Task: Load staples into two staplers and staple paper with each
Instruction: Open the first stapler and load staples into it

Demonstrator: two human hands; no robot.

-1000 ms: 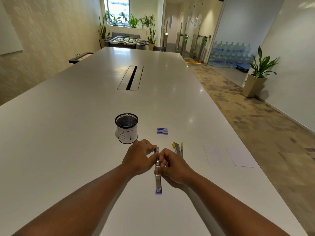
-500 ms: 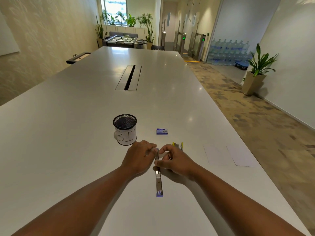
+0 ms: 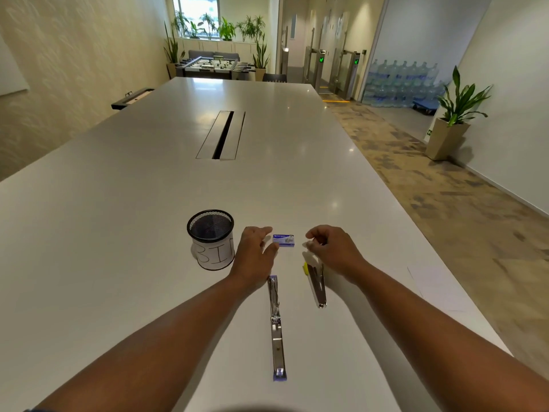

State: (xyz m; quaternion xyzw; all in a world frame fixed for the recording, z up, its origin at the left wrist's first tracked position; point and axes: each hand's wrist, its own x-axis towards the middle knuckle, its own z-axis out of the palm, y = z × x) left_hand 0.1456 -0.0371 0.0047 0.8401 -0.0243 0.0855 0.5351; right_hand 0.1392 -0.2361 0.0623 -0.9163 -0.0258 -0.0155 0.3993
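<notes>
A small blue staple box (image 3: pixel 284 241) lies on the white table (image 3: pixel 118 233). My left hand (image 3: pixel 254 254) reaches it, with thumb and forefinger on either side of its left end; the box still rests on the table. My right hand (image 3: pixel 332 251) hovers just right of the box, fingers loosely curled and holding nothing I can see. The purple stapler (image 3: pixel 276 325) lies swung open flat between my forearms, untouched. The yellow stapler (image 3: pixel 316 285) lies partly open under my right wrist. Two white paper sheets (image 3: pixel 433 281) lie faintly at the right.
A black mesh cup labelled BIN (image 3: pixel 211 242) stands just left of my left hand. A cable slot (image 3: pixel 221 135) runs down the table's middle. The table's right edge (image 3: pixel 445 263) drops to the carpeted floor beyond the sheets.
Both hands have let go of the purple stapler and moved forward to the staple box. The stapler now lies flat and alone on the table.
</notes>
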